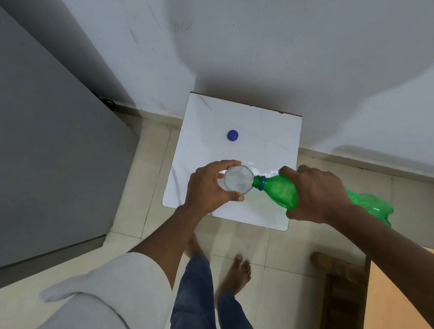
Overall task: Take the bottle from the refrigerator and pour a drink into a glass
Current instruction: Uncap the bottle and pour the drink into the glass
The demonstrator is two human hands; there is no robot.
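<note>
1. Our left hand grips the glass above the white table; fingers hide its far side.
2. Our right hand grips the tilted green bottle, mouth at the glass rim, its middle hidden.
3. The blue cap lies apart.

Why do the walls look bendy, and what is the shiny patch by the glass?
Head view: the wide lens bows the walls; the sleeve up close is blurred. The shiny patch on the table beside the glass is light glinting, maybe off something wet.
</note>
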